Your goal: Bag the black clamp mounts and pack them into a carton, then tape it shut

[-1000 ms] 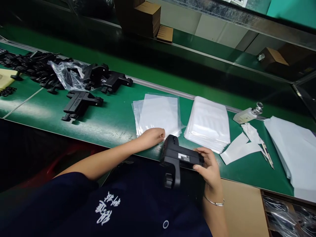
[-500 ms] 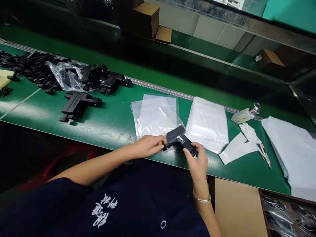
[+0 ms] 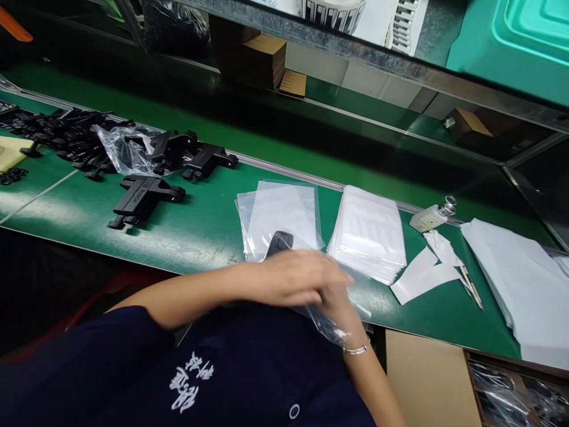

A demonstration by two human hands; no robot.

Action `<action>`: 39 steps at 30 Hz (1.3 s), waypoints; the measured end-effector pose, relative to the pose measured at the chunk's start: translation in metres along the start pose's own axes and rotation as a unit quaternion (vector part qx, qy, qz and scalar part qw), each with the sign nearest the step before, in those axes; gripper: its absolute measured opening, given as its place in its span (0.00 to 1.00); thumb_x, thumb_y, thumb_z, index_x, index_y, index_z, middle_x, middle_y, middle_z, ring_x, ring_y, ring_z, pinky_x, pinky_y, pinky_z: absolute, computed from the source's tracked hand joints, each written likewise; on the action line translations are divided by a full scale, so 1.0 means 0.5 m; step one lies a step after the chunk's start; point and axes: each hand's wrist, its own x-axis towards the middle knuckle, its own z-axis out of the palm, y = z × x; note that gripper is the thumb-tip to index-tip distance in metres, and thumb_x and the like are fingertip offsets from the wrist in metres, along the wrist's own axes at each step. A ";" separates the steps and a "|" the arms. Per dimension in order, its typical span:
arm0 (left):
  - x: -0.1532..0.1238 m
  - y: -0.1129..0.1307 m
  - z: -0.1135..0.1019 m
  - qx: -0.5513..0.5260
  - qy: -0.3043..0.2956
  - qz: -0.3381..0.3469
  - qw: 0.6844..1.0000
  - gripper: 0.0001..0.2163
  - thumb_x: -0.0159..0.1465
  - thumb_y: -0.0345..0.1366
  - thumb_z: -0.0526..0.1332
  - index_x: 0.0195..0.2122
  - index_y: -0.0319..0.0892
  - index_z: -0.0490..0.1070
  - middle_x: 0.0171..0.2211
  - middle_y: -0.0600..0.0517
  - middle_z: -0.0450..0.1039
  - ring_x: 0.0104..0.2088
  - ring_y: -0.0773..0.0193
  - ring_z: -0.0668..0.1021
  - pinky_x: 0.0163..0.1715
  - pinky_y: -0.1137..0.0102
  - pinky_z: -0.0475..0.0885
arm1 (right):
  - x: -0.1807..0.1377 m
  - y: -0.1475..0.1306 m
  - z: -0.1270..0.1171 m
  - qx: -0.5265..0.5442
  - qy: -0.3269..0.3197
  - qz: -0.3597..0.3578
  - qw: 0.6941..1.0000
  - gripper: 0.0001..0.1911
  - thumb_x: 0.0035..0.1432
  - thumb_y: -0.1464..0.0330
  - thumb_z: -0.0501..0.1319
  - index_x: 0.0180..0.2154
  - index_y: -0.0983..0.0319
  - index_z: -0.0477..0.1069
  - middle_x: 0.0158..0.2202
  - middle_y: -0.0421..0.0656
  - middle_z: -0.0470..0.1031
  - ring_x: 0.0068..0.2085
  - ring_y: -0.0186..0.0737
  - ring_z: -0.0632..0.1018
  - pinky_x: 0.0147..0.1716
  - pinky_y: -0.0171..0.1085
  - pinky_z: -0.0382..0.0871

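Note:
My left hand (image 3: 284,277) lies across my right hand (image 3: 336,299), its fingers reaching over to the right and smeared by motion. Beneath it is a black plastic T-shaped part; only its rounded end (image 3: 281,241) shows above my knuckles. A clear plastic bag (image 3: 328,327) is around or against the part, and its loose edge hangs below my hands near the right wrist. The fingers of my right hand are mostly hidden behind the left. Behind my hands lie loose clear bags (image 3: 284,207) and a thick stack of white bags (image 3: 371,231).
Black T-shaped parts (image 3: 140,198) and a dark heap of smaller parts (image 3: 66,139) occupy the left of the green bench. To the right stand a small bottle (image 3: 429,218), white strips (image 3: 422,276) and white sheets (image 3: 520,284). An open carton (image 3: 429,376) sits below the front edge.
My left hand has swung right, over the black part and my right hand. The part has shifted left and is now mostly covered. A loose bag edge shows below. The view has tilted up slightly.

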 end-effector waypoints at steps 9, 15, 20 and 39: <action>-0.087 -0.108 -0.027 -0.216 -0.037 -0.255 0.942 0.24 0.49 0.43 0.70 0.47 0.44 0.72 0.44 0.50 0.78 0.43 0.53 0.79 0.42 0.67 0.73 | 0.022 -0.016 -0.076 0.055 0.053 -0.013 0.997 0.18 0.62 0.63 0.62 0.54 0.53 0.69 0.51 0.44 0.76 0.56 0.50 0.75 0.60 0.53 0.65; -0.107 -0.142 0.053 -0.282 0.248 -0.346 0.860 0.36 0.53 0.55 0.65 0.58 0.39 0.62 0.54 0.39 0.72 0.54 0.47 0.75 0.53 0.58 0.71 | 0.001 -0.024 -0.085 0.053 0.272 0.125 0.953 0.18 0.66 0.56 0.55 0.55 0.49 0.68 0.50 0.45 0.74 0.50 0.47 0.75 0.51 0.47 0.71; -0.096 -0.116 0.076 -0.058 0.097 -0.303 0.946 0.55 0.52 0.49 0.68 0.71 0.49 0.28 0.54 0.42 0.74 0.44 0.47 0.81 0.39 0.59 0.78 | 0.071 -0.087 -0.080 -0.055 -0.016 0.091 0.994 0.23 0.58 0.50 0.63 0.49 0.57 0.72 0.46 0.47 0.77 0.45 0.47 0.76 0.46 0.42 0.71; 0.112 -0.130 0.180 0.051 -0.020 0.012 0.998 0.16 0.65 0.47 0.57 0.52 0.55 0.71 0.46 0.55 0.80 0.42 0.59 0.84 0.29 0.75 0.81 | -0.682 -0.202 -0.412 -0.429 0.489 0.589 0.480 0.08 0.57 0.63 0.61 0.31 0.62 0.69 0.23 0.37 0.65 0.25 0.36 0.64 0.28 0.34 0.51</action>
